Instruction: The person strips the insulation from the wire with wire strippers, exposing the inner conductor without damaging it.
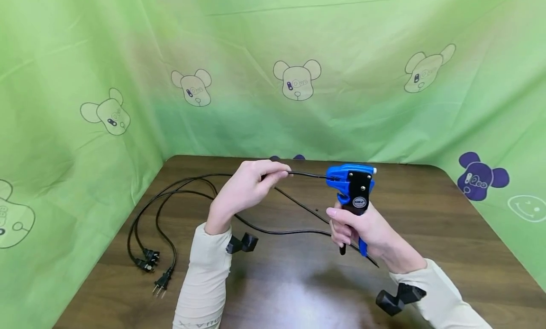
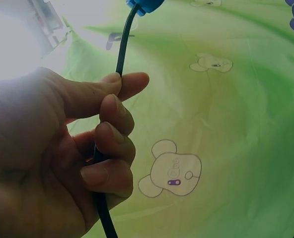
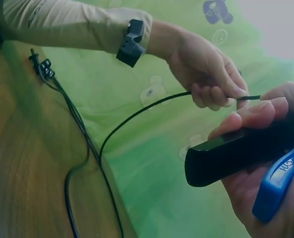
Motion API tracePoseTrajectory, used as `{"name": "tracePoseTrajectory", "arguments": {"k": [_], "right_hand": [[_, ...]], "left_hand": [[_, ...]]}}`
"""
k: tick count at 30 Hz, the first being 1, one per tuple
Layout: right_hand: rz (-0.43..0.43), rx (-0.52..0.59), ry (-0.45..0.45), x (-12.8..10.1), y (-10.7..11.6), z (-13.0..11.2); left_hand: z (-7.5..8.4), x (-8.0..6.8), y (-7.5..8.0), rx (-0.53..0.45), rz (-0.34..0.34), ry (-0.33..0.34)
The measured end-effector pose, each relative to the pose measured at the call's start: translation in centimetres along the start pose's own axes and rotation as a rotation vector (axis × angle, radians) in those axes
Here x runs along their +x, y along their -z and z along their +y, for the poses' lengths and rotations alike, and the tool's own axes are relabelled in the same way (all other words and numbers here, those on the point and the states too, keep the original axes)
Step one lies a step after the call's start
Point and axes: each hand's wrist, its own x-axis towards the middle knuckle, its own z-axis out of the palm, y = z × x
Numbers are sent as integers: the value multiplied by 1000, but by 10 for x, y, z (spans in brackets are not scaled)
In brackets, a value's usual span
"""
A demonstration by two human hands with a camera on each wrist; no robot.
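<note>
My left hand (image 1: 251, 184) pinches a black cable (image 1: 304, 174) between thumb and fingers and holds its end in the head of a blue and black wire stripper (image 1: 353, 187). In the left wrist view the cable (image 2: 121, 49) runs up from my curled fingers (image 2: 112, 124) into the blue tool head (image 2: 144, 5). My right hand (image 1: 362, 227) grips the stripper's black and blue handles (image 3: 236, 153) above the table. The right wrist view shows my left hand (image 3: 206, 74) pulling the cable (image 3: 137, 116) taut.
Several black power cords (image 1: 170, 196) loop over the left half of the brown wooden table (image 1: 448, 234), their plugs (image 1: 151, 265) lying near the front left edge. Green cloth with bear prints (image 1: 297, 80) hangs behind and on both sides.
</note>
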Motion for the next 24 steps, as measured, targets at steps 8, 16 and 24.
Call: {"name": "tracePoseTrajectory", "arguments": {"k": [8,16,24], "right_hand": [[-2,70,75,4,3,-3],[-21,41,101,0,7,-7],[5,21,50,-2,5,-9]], "left_hand": [[4,4,-3,4,-1,-11],[8,4,-8,-12,-19,6],[6,3,-2,-18,2,-7]]}}
